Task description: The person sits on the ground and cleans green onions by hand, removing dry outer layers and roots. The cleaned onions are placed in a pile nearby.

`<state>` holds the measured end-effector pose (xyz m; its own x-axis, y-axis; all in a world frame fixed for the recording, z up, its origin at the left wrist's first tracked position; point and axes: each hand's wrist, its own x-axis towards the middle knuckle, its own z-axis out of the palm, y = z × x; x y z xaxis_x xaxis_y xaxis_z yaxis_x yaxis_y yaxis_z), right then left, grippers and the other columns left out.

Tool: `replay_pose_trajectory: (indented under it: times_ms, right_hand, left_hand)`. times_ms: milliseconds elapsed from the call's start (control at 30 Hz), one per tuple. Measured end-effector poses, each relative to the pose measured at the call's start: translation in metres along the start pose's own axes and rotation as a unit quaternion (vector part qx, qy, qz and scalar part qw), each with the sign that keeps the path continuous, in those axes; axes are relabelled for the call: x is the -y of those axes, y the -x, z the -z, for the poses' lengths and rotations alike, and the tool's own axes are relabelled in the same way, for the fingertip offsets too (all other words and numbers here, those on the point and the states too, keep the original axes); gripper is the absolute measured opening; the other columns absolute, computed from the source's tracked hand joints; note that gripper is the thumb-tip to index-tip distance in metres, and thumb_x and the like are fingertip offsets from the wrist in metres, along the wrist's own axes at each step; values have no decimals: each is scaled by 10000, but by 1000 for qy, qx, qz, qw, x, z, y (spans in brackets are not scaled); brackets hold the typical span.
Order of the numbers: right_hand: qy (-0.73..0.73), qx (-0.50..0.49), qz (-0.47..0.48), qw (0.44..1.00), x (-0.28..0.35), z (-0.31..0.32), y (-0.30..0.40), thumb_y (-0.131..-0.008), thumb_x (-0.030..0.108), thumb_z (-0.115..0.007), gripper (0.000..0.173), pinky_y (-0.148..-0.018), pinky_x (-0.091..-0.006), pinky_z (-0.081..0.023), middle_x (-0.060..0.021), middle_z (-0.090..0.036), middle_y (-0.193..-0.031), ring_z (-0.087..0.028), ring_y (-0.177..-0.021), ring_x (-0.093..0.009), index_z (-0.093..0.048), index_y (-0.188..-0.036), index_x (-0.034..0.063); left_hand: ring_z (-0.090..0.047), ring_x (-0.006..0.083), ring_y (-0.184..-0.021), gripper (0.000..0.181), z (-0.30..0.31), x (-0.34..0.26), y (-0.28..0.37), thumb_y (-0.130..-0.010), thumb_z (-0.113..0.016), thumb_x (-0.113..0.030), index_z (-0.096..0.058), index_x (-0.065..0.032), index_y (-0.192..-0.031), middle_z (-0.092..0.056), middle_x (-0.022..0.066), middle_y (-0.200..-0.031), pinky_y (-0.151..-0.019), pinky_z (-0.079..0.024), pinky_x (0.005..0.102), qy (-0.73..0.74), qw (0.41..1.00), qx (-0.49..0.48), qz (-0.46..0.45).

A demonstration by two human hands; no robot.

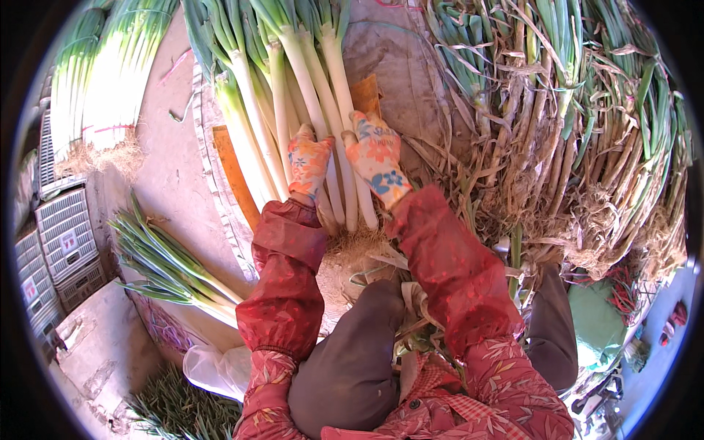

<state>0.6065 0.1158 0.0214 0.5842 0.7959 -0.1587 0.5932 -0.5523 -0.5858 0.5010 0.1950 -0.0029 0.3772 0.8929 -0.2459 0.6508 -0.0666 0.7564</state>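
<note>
Peeled green onions with thick white stalks (297, 82) lie side by side before me, leaves pointing away and roots toward my knees. My left hand (309, 162), in a flower-patterned glove, rests on the middle of the stalks, its fingers bent; whether it grips one is hidden. Gloved in the same pattern, my right hand (377, 157) lies over the rightmost stalks, thumb toward the left hand; its hold is not clear. An orange strip (234, 173) shows at the left of the stalks, and an orange piece (366, 94) beyond my right hand.
Unpeeled green onions with dry leaves (550, 121) are heaped at the right. Tied clean bundles (118, 71) lie at the upper left, near stacked plastic crates (66, 231). Loose green onions (170, 269) lie left of my left sleeve. A green bag (597, 319) is at the lower right.
</note>
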Motion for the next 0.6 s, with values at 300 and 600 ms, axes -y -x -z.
replay_pose_trajectory:
  times_ms: [300, 600]
  right_hand:
    - [-84, -26, 56, 995, 25, -5, -12, -819, 253, -504, 287, -800, -391, -468, -164, -644, -931, -605, -920, -310, -562, -1003, 40]
    - [216, 55, 182, 958, 34, -60, -38, -698, 181, -568, 313, -471, -352, -443, -73, -624, -659, -632, -577, -208, -553, -917, -42]
  left_hand:
    - [-556, 222, -602, 240, -3, 16, 26, -700, -678, -147, -592, 24, -845, -596, 140, -673, -582, -452, 323, 106, 994, -27, -21]
    - [-651, 239, -698, 196, 69, -12, 36, -796, -590, -155, -655, -26, -928, -656, 177, -762, -648, -498, 335, 2, 998, -59, -3]
